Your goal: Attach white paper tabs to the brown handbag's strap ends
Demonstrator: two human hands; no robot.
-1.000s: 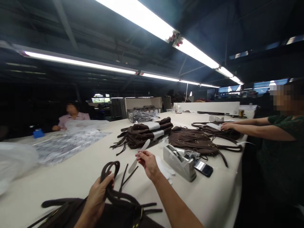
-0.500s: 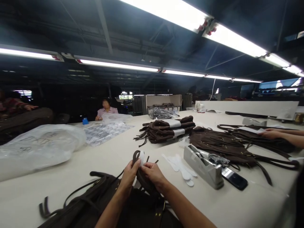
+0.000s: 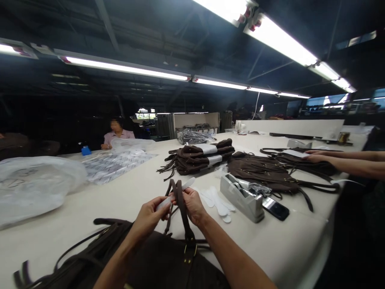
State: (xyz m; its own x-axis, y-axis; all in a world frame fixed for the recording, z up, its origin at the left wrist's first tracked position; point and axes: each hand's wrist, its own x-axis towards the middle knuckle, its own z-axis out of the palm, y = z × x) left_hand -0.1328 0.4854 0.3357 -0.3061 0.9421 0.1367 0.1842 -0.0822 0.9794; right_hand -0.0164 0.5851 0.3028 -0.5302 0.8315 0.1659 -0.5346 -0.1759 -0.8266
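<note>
A dark brown suede bag [image 3: 156,261] lies on the white table [image 3: 126,196] right in front of me. Its strap [image 3: 181,208] is pulled upright between my hands. My left hand [image 3: 148,216] pinches one end of a white paper strip [image 3: 189,183] against the strap. My right hand [image 3: 194,205] grips the strap and the strip on the other side. The strip crosses behind the strap.
Loose white strips [image 3: 218,199], a grey tape dispenser [image 3: 242,197] and a phone [image 3: 275,208] lie to my right. Stacked brown bags [image 3: 198,157] sit further back. Another person's arms [image 3: 345,162] reach in from the right. Plastic bags [image 3: 36,184] lie left; a seated person [image 3: 116,132] is far left.
My right hand brought the white strip to the strap, and both hands now hold strip and strap together, raised higher. The view has shifted slightly.
</note>
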